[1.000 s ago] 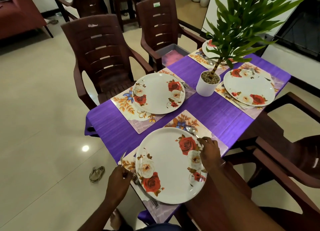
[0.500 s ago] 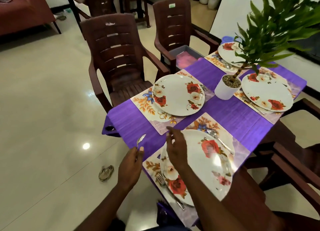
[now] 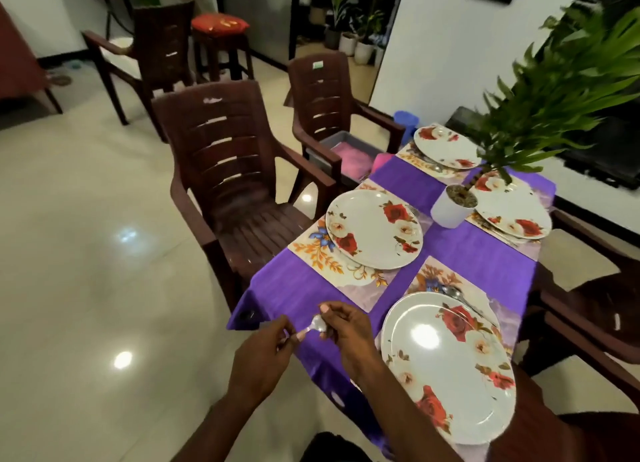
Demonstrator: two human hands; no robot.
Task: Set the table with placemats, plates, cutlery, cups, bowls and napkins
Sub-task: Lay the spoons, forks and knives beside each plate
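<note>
Both hands, left hand and right hand, pinch one spoon above the table corner. Placemats, four plates and some cutlery are laid; cups, bowls, napkins seemingly remain.

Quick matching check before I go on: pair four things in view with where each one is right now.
Things:
1. small metal spoon
2. white plant pot
3. grey tub with pink contents
4. red cushion

Places:
A. on a stool
B. between both hands
C. on a chair seat
D. on the purple tablecloth

Pairs: 1-B, 2-D, 3-C, 4-A
</note>
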